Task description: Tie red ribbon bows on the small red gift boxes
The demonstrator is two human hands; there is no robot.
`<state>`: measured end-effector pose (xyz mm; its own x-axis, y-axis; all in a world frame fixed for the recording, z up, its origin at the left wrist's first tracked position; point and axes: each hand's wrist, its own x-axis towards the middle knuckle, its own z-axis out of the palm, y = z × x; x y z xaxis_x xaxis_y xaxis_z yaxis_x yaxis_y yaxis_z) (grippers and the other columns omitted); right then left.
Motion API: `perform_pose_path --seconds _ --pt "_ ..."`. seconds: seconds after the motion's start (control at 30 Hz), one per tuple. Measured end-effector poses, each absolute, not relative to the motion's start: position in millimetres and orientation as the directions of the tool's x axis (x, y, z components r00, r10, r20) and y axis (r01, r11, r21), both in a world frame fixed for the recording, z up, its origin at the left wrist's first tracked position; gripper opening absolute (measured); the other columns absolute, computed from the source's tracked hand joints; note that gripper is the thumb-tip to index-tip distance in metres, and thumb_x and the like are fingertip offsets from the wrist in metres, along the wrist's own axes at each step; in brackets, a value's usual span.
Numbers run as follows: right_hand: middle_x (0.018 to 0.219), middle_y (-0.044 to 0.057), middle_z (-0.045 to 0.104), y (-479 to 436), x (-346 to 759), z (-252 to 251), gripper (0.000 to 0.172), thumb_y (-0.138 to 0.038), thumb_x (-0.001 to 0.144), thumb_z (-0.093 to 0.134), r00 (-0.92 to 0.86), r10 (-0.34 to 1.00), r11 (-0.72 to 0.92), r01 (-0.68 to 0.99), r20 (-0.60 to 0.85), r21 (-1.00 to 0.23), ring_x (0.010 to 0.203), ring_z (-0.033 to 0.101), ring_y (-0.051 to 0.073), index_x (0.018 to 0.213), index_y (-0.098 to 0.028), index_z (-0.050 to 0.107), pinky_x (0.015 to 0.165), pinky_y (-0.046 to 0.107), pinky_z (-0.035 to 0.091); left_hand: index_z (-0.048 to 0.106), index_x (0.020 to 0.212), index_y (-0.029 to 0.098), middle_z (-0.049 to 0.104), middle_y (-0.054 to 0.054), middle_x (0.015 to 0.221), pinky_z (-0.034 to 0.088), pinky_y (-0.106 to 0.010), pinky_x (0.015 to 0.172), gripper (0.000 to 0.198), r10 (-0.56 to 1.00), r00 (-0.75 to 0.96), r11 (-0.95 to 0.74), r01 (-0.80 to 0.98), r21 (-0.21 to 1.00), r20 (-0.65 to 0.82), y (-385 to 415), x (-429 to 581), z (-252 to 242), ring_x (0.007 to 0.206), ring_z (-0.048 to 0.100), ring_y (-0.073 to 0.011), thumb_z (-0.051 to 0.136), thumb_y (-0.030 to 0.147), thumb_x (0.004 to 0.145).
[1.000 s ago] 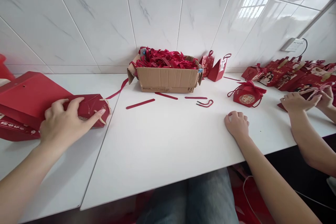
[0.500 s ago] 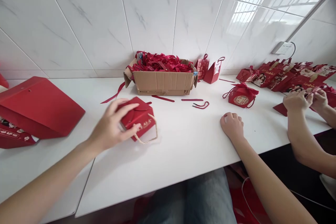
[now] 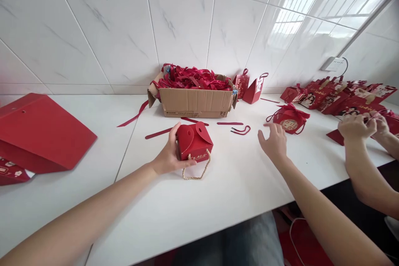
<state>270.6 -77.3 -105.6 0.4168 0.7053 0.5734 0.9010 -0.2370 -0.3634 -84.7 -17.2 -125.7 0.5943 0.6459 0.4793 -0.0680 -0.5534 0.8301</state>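
Observation:
My left hand [image 3: 168, 156] grips a small red gift box [image 3: 195, 143] with rounded top flaps and a beige rope handle [image 3: 196, 170], standing on the white table [image 3: 237, 183] in front of me. My right hand [image 3: 272, 141] hovers just above the table to the right of the box, fingers spread and holding nothing. It is near a finished red box tied with a ribbon [image 3: 288, 118].
A cardboard carton [image 3: 196, 100] full of red ribbons stands against the tiled wall, with loose ribbon strips [image 3: 230, 123] in front. Flat red boxes [image 3: 40, 131] lie at far left. At right another person's hands [image 3: 363, 126] work among several red boxes [image 3: 336, 97].
My left hand carried the small red box from the stack at left to the table's middle and set it upright. My right hand lifted from a resting fist and opened.

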Motion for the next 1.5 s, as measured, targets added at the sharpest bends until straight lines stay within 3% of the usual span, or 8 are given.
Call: perform_pose_path --seconds 0.13,0.3,0.43,0.57,0.8,1.0,1.17,1.5 --pt "0.118 0.015 0.059 -18 207 -54 0.031 -0.03 0.084 0.05 0.143 0.677 0.15 0.934 0.722 -0.325 0.112 0.052 0.029 0.113 -0.018 0.055 0.097 0.046 0.041 0.003 0.146 0.042 0.038 -0.012 0.143 0.044 -0.059 0.101 0.114 0.66 0.596 -0.559 -0.016 0.829 0.456 -17 -87 -128 0.129 0.044 -0.0368 0.082 0.037 0.064" --pt "0.146 0.013 0.044 51 128 -8 0.059 -0.016 0.078 0.052 -0.066 0.787 0.295 0.913 0.614 -0.28 0.135 0.036 0.033 0.136 -0.018 0.044 0.106 0.054 0.03 0.006 0.144 0.04 0.03 -0.014 0.144 0.043 -0.059 0.102 0.116 0.658 0.587 -0.589 0.01 0.808 0.472 -17 -89 -130 0.129 0.042 -0.0378 0.085 0.039 0.059" --pt "0.115 0.011 0.069 86 106 2 0.047 -0.017 0.079 0.053 -0.169 0.873 0.315 0.912 0.458 -0.265 0.112 0.058 0.03 0.125 -0.017 0.058 0.105 0.056 0.027 0.008 0.144 0.039 0.034 -0.014 0.142 0.045 -0.054 0.1 0.114 0.612 0.61 -0.601 -0.054 0.797 0.503 -18 -88 -128 0.126 0.045 -0.0343 0.085 0.034 0.061" --pt "0.092 0.006 0.073 89 115 12 0.022 -0.014 0.082 0.05 -0.054 0.801 0.347 0.854 0.596 -0.388 0.09 0.066 0.022 0.09 -0.018 0.07 0.096 0.047 0.041 0.009 0.144 0.038 0.03 -0.014 0.145 0.043 -0.054 0.102 0.114 0.625 0.606 -0.593 -0.04 0.804 0.491 -18 -87 -126 0.129 0.043 -0.0357 0.085 0.036 0.06" --pt "0.081 0.001 0.059 5 164 17 0.015 -0.029 0.091 0.049 0.193 0.548 0.552 0.648 0.814 -0.525 0.076 0.064 0.013 0.099 -0.022 0.059 0.072 0.032 0.056 0.008 0.144 0.037 0.031 -0.015 0.143 0.042 -0.057 0.103 0.114 0.626 0.609 -0.615 0.002 0.788 0.487 -18 -89 -123 0.129 0.042 -0.0367 0.085 0.04 0.06" --pt "0.077 -0.001 0.058 -84 210 -60 0.022 -0.037 0.089 0.053 0.248 0.802 0.305 0.611 0.543 -0.73 0.05 0.056 0.01 0.104 -0.022 0.059 0.048 0.027 0.051 0.011 0.143 0.036 0.038 -0.014 0.139 0.044 -0.055 0.1 0.108 0.62 0.605 -0.605 -0.037 0.795 0.5 -15 -87 -126 0.126 0.046 -0.0342 0.083 0.037 0.063" --pt "0.092 0.007 0.07 -136 234 -111 0.019 -0.029 0.092 0.05 -0.13 0.934 0.277 0.85 0.331 -0.447 0.085 0.066 0.022 0.095 -0.021 0.066 0.081 0.041 0.055 0.012 0.143 0.035 0.041 -0.015 0.139 0.048 -0.051 0.096 0.106 0.6 0.619 -0.59 -0.086 0.803 0.507 -14 -85 -123 0.122 0.05 -0.0326 0.083 0.031 0.064" --pt "0.118 0.01 0.065 -202 237 -114 0.024 -0.03 0.091 0.054 -0.232 0.923 0.302 0.931 0.308 -0.204 0.112 0.061 0.026 0.112 -0.024 0.062 0.108 0.058 0.034 0.012 0.143 0.036 0.044 -0.015 0.135 0.05 -0.051 0.094 0.106 0.593 0.619 -0.631 -0.04 0.775 0.515 -13 -84 -124 0.119 0.052 -0.0329 0.083 0.03 0.064"
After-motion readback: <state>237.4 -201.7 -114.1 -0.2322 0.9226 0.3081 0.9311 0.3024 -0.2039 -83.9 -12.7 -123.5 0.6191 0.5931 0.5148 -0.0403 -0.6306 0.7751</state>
